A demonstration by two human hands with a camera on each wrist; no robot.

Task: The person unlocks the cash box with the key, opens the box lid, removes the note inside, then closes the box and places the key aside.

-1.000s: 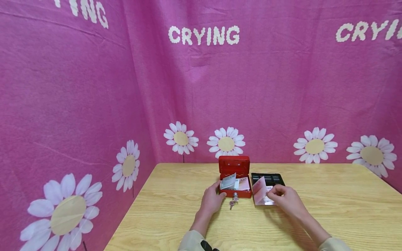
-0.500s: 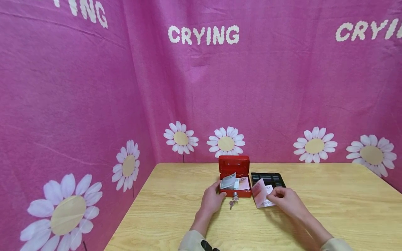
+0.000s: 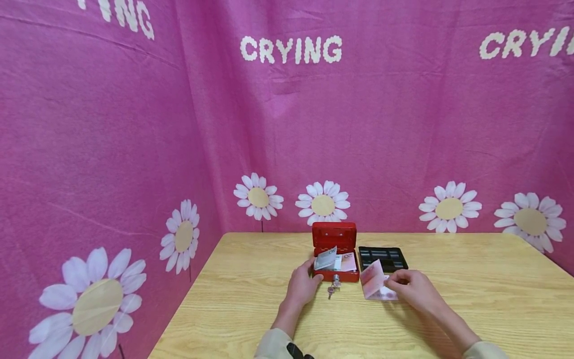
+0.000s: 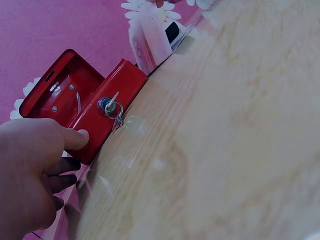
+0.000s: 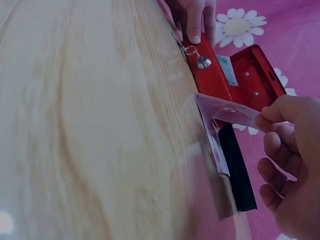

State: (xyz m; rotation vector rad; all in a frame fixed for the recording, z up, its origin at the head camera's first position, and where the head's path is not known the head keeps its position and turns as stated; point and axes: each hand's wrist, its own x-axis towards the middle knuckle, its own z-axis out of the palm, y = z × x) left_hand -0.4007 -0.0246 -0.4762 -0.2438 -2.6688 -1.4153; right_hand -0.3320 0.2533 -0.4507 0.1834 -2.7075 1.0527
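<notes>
My left hand grips the left front corner of a small red cash box, its thumb on the front wall. The lid stands up, and a grey-blue banknote and a pink one lie inside. A key sits in the front lock, with a second key hanging from its ring. Between thumb and forefinger, my right hand pinches a folded pink banknote. One half of that note slants up; the other half lies low, close over the table.
A black compartment tray lies right of the cash box, just behind the held note. All stand on a light wood table. A pink curtain with daisies hangs behind and to the left.
My right hand has drawn the folded pink banknote slightly toward me and to the right, uncovering more of the tray. The left hand and cash box have stayed put.
</notes>
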